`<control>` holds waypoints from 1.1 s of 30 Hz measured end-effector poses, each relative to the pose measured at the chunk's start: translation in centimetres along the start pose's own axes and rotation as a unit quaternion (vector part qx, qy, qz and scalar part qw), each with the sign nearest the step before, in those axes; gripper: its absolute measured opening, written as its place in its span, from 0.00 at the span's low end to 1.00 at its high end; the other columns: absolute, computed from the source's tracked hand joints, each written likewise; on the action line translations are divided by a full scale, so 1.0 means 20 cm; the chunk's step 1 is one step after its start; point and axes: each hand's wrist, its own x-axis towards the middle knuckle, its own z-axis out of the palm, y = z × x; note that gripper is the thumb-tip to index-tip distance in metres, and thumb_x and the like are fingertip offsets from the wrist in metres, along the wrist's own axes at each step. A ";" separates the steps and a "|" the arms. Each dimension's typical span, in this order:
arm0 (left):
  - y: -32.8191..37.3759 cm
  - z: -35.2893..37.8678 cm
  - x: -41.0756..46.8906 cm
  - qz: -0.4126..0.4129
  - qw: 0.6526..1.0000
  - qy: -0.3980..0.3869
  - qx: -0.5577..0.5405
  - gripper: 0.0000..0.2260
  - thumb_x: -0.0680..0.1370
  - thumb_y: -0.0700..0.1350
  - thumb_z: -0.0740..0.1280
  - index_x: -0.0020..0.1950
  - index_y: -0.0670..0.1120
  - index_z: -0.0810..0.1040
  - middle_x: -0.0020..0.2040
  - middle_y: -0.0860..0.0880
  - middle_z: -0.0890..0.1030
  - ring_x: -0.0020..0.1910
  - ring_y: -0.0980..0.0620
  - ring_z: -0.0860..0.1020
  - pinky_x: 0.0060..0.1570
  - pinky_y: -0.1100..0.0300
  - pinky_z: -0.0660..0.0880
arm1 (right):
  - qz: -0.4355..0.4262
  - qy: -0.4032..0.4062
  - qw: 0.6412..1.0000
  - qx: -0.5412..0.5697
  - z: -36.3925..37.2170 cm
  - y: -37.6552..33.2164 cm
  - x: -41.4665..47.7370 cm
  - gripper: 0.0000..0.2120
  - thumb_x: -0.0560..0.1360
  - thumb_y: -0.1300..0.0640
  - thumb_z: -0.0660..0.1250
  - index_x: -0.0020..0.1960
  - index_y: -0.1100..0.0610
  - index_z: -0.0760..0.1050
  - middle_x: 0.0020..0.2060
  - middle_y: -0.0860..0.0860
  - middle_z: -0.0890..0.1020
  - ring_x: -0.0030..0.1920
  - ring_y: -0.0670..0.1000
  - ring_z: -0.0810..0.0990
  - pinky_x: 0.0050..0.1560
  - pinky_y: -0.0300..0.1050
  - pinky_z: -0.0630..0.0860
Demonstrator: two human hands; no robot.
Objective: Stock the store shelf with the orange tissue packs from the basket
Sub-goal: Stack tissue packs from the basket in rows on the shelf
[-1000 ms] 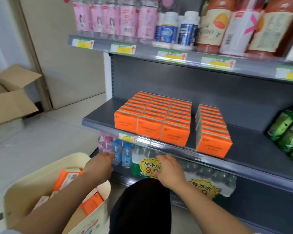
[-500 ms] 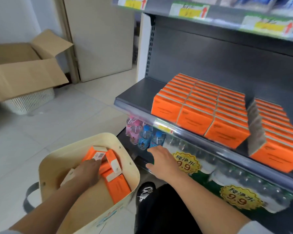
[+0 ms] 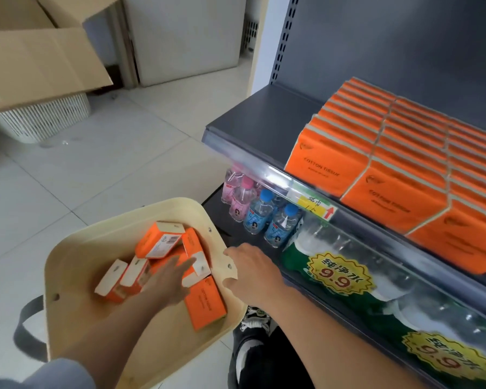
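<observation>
Left hand [image 3: 169,282], fingers [image 3: 186,264] spread, hovers over orange tissue packs [image 3: 205,301] in the cream basket [image 3: 118,221] — right hand [image 3: 253,273] sits at its rim, fingers bent, grip unclear.

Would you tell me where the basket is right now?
Head view: the cream basket is at lower left, beside the small bottles, with the left hand inside it.

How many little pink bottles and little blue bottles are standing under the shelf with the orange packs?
Pink bottles: 2
Blue bottles: 2
Total: 4 little bottles that can be seen
</observation>
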 end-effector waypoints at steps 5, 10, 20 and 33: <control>0.09 0.07 0.22 -0.026 0.979 -0.025 -0.199 0.33 0.76 0.41 0.67 0.76 0.59 0.56 0.77 0.42 0.46 0.73 0.41 0.61 0.64 0.50 0.71 | -0.006 -0.016 1.000 0.010 0.01 0.02 0.06 0.22 0.76 0.52 0.67 0.68 0.53 0.67 0.59 0.53 0.72 0.61 0.55 0.70 0.58 0.51 0.73; 0.09 0.15 0.36 -0.067 0.957 0.009 -0.281 0.31 0.75 0.43 0.69 0.76 0.53 0.61 0.74 0.40 0.62 0.70 0.41 0.65 0.67 0.48 0.67 | -0.008 -0.024 0.999 0.041 -0.01 0.04 0.10 0.23 0.75 0.51 0.68 0.68 0.53 0.67 0.60 0.53 0.72 0.62 0.55 0.70 0.60 0.52 0.72; -0.07 0.00 0.05 -0.164 0.757 0.187 -0.604 0.07 0.77 0.38 0.59 0.44 0.49 0.74 0.36 0.38 0.78 0.32 0.45 0.74 0.35 0.55 0.72 | -0.001 -0.028 0.999 0.036 0.01 0.02 0.13 0.21 0.75 0.54 0.68 0.66 0.53 0.68 0.60 0.53 0.73 0.61 0.56 0.71 0.58 0.53 0.73; 0.01 -0.19 -0.16 0.099 0.561 -0.089 -0.817 0.39 0.55 0.34 0.80 0.65 0.43 0.71 0.58 0.38 0.79 0.52 0.40 0.81 0.53 0.43 0.79 | 0.154 -0.050 0.882 0.442 -0.02 -0.05 0.11 0.36 0.64 0.42 0.77 0.65 0.54 0.68 0.56 0.49 0.80 0.56 0.48 0.79 0.56 0.51 0.78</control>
